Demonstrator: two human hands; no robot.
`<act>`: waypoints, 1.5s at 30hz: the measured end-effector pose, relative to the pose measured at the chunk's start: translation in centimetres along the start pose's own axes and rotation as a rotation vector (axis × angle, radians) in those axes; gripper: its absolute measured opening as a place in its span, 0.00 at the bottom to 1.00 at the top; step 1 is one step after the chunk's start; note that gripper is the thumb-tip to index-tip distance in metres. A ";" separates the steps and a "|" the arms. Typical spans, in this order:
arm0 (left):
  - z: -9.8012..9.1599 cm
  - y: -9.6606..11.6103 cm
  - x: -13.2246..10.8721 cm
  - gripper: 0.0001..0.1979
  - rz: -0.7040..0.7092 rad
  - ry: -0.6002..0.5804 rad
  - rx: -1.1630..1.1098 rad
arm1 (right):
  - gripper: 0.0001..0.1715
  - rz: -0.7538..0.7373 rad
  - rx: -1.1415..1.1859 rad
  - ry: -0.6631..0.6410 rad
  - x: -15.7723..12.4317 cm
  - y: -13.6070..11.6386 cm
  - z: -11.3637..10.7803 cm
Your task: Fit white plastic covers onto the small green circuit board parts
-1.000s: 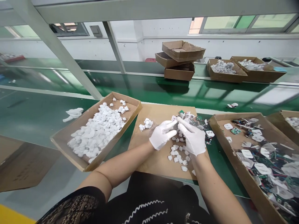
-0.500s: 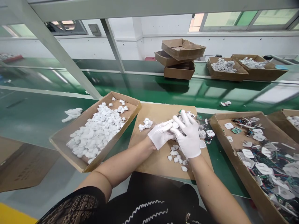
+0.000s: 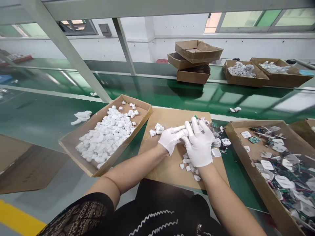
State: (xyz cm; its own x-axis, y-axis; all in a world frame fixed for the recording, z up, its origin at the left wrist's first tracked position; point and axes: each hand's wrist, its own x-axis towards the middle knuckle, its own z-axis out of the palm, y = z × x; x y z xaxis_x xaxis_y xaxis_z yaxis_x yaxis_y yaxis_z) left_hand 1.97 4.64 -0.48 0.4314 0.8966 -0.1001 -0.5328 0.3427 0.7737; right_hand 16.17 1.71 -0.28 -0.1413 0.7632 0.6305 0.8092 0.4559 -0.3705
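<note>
My left hand (image 3: 172,138) and my right hand (image 3: 200,144), both in white gloves, meet above a brown cardboard sheet (image 3: 157,167). The left fingers and thumb are pinched together against the right thumb. Over them the right fingers curve forward, slightly apart. Whatever lies between the fingertips is hidden by the gloves. Small white pieces (image 3: 189,167) are scattered just below my right hand, and a little cluster of white pieces (image 3: 157,129) sits left of my left hand. White square covers (image 3: 216,152) and green circuit boards (image 3: 214,125) lie to the right of the hands.
To the left stands a cardboard tray (image 3: 145,115) heaped with white pieces. A larger cardboard box (image 3: 248,173) of circuit boards, wires and white covers is at right. Stacked boxes (image 3: 193,77) stand beyond the green conveyor (image 3: 147,93). A white glove (image 3: 82,117) lies at far left.
The view has shifted slightly, so the scene sits a little further right. The white piece seen between my fingers is now covered, and my right fingers have curled in a little.
</note>
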 end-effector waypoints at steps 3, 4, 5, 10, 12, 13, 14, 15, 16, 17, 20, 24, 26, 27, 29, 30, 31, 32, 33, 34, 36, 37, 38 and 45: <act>0.1 0.2 0.0 0.21 -0.046 -0.001 -0.051 | 0.30 0.010 0.038 0.034 0.2 0.3 0.1; 0.2 0.3 0.0 0.21 -0.066 -0.015 -0.064 | 0.29 0.023 0.057 0.046 0.3 0.4 0.1; 0.3 0.4 0.1 0.20 -0.082 -0.017 -0.060 | 0.32 0.052 0.088 0.042 0.4 0.5 -0.1; 0.4 1.1 0.1 0.20 -0.176 0.055 -0.028 | 0.37 0.287 0.486 -0.261 1.0 0.5 -1.8; 0.4 1.5 -0.1 0.22 -0.232 0.018 -0.050 | 0.23 0.374 0.600 -0.312 1.1 0.5 -2.5; 0.4 1.6 -0.2 0.22 -0.260 -0.020 -0.065 | 0.19 0.421 0.628 -0.294 1.2 0.5 -2.7; 0.5 1.8 -0.4 0.22 -0.282 -0.064 -0.078 | 0.17 0.461 0.644 -0.262 1.2 0.5 -2.9; 0.4 1.9 -0.5 0.22 -0.294 -0.106 -0.083 | 0.17 0.484 0.653 -0.229 1.2 0.5 -3.0; 0.4 1.9 -0.6 0.20 -0.293 -0.140 -0.080 | 0.18 0.487 0.659 -0.211 1.2 0.5 -3.0; 0.3 1.9 -0.7 0.18 -0.276 -0.160 -0.073 | 0.19 0.474 0.671 -0.212 1.2 0.5 -3.1; 0.0 1.6 -0.5 0.16 -0.240 -0.159 -0.085 | 0.28 0.397 0.734 -0.248 1.2 0.3 -3.0; 0.0 1.2 -0.2 0.16 -0.213 -0.091 -0.121 | 0.36 0.197 0.515 -0.191 1.1 0.3 -2.2; 0.1 1.2 -0.3 0.16 -0.182 -0.064 -0.112 | 0.38 0.042 0.293 -0.132 1.0 0.7 -1.6; 0.1 1.3 -0.3 0.15 -0.176 -0.062 -0.107 | 0.39 -0.023 0.210 -0.105 1.0 1.0 -1.3; 0.3 1.5 -0.4 0.12 -0.175 -0.063 -0.120 | 0.40 -0.096 0.131 -0.083 0.9 1.5 -0.9; 0.3 1.6 -0.5 0.10 -0.180 -0.066 -0.146 | 0.40 -0.109 0.126 -0.083 0.9 1.7 -0.8; 0.3 1.7 -0.5 0.09 -0.195 -0.074 -0.183 | 0.39 -0.107 0.137 -0.090 0.9 1.7 -0.8; 0.3 1.8 -0.5 0.09 -0.218 -0.085 -0.220 | 0.39 -0.092 0.164 -0.105 0.9 1.7 -0.9; 0.2 1.8 -0.4 0.09 -0.236 -0.095 -0.242 | 0.37 -0.067 0.201 -0.127 0.8 1.6 -1.1; 0.1 1.8 -0.4 0.11 -0.245 -0.102 -0.242 | 0.36 -0.032 0.247 -0.155 0.8 1.3 -1.4; -0.2 1.7 -0.3 0.14 -0.241 -0.100 -0.178 | 0.34 0.069 0.375 -0.216 0.9 0.7 -2.0; -0.4 1.6 -0.2 0.15 -0.228 -0.093 -0.138 | 0.34 0.126 0.457 -0.240 1.0 0.4 -2.3; -0.6 1.5 -0.2 0.16 -0.215 -0.086 -0.108 | 0.34 0.181 0.536 -0.254 1.0 0.1 -2.6; -1.1 1.3 0.0 0.11 -0.187 -0.044 -0.108 | 0.32 0.157 0.453 -0.236 1.1 0.6 -2.1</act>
State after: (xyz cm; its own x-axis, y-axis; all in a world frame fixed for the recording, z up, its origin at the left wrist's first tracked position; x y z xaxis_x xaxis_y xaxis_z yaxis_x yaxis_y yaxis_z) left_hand 0.48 5.36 -0.19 0.5600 0.8025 -0.2060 -0.5149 0.5319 0.6723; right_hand 17.67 1.84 1.60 -0.2045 0.8967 0.3926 0.5106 0.4399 -0.7387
